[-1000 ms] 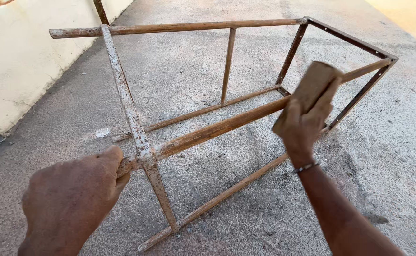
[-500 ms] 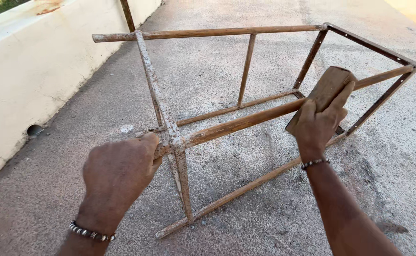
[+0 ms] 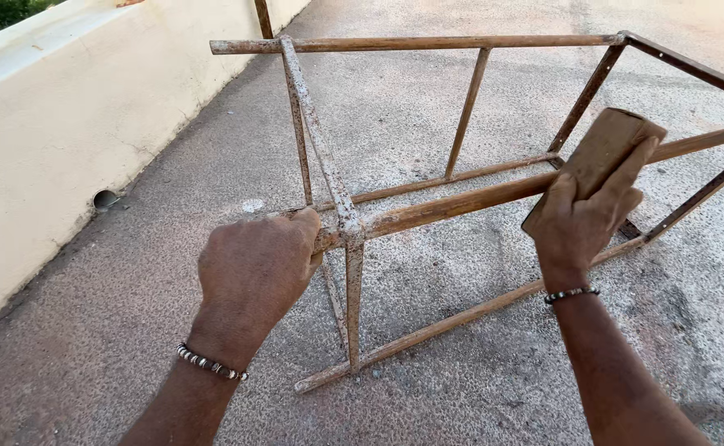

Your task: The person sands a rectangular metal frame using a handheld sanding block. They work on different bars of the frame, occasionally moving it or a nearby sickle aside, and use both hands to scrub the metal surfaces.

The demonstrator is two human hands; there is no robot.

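Beside a low wall (image 3: 56, 140), hands grip rusty frame (image 3: 453, 202) and block (image 3: 597, 157).

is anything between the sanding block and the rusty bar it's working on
Nothing visible. The right hand presses the brown sanding block straight onto the rusty bar of the metal frame; the left hand grips the bar's other end.

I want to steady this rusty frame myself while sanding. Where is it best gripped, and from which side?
Grip the metal frame at the near joint where the horizontal bar meets the upright, coming from above on the left, as the left hand does. The bare bar end there fits a closed fist and leaves the bar's length open for the right hand pressing the sanding block.
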